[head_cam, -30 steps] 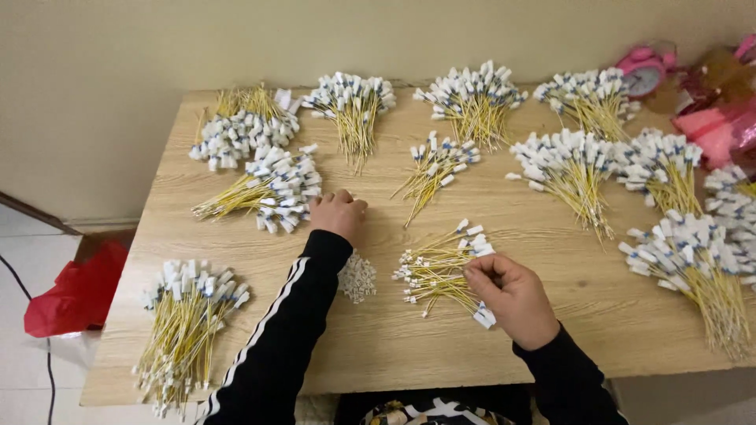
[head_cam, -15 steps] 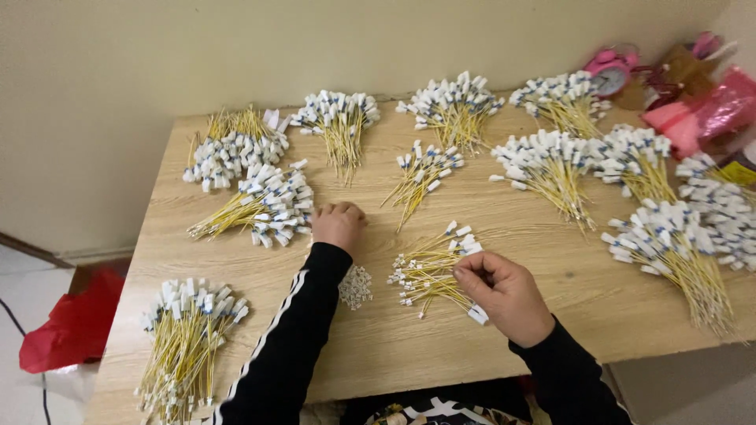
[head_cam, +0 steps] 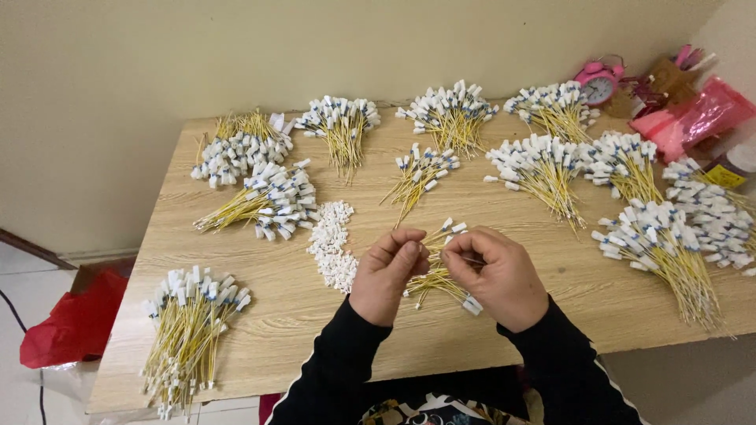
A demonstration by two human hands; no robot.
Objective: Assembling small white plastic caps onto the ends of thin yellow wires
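Note:
My left hand (head_cam: pixel 384 277) and my right hand (head_cam: pixel 494 275) meet above the near middle of the wooden table (head_cam: pixel 551 303). The right hand pinches a thin yellow wire (head_cam: pixel 465 257) with a white end. The left thumb and forefinger are pinched together at that wire's tip, apparently on a small white cap that is mostly hidden. Under both hands lies a loose bundle of yellow wires with white connectors (head_cam: pixel 431 282). A strip-shaped pile of small white caps (head_cam: pixel 332 244) lies just left of my left hand.
Several bundles of yellow wires with white connectors ring the table, among them one at the front left (head_cam: pixel 189 330) and one at the right (head_cam: pixel 669 244). A pink alarm clock (head_cam: pixel 598 81) and pink bags (head_cam: pixel 693 114) stand at the back right. A red bag (head_cam: pixel 75 323) lies on the floor.
My left hand has left the pile of white caps and come back to meet the right hand over the loose bundle. The view has shifted slightly.

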